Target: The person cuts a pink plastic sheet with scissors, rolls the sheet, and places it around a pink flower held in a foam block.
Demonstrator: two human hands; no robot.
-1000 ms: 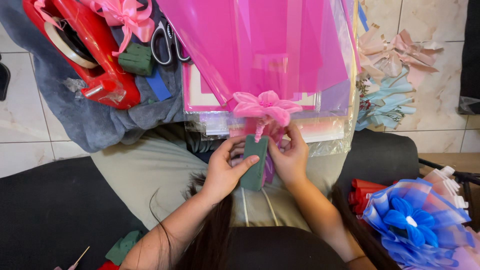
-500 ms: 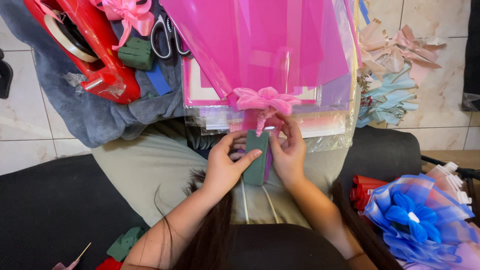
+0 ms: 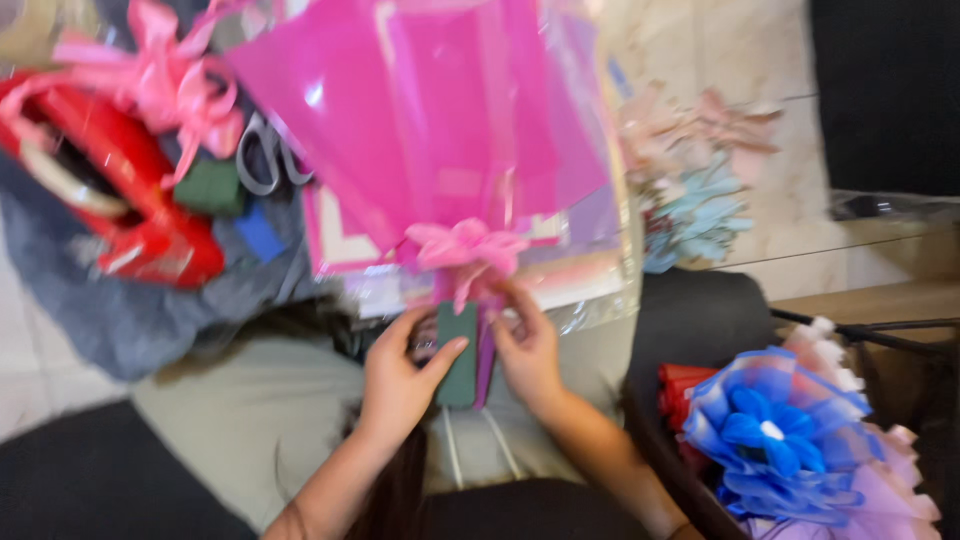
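Both hands are in on the dark green rectangular handle block (image 3: 460, 352) at the base of the translucent pink cellophane cone wrap (image 3: 420, 120). The left hand (image 3: 400, 382) cups the block from its left, thumb laid across the front face, fingers curled behind. The right hand (image 3: 528, 352) sits just right of the block, fingertips bent in and pinching at the wrap's gathered neck, right under the pink ribbon bow (image 3: 462, 248); the blur makes it hard to tell exactly what strand it pinches. The bow sits directly above the block, and the cellophane fans wide and upward from there.

Left of the block and higher, a red tape dispenser (image 3: 110, 200) lies on a grey cloth (image 3: 130, 310), with a loose pink ribbon bow (image 3: 170, 80) above it and metal scissors (image 3: 262, 155) near the wrap's left edge. Right of the block, pale pink and light blue ribbon bows (image 3: 700, 180) lie on the tiled floor. Lower right of the block, a blue ruffled paper flower (image 3: 775, 435) sits beside lilac ruffles (image 3: 870, 500).
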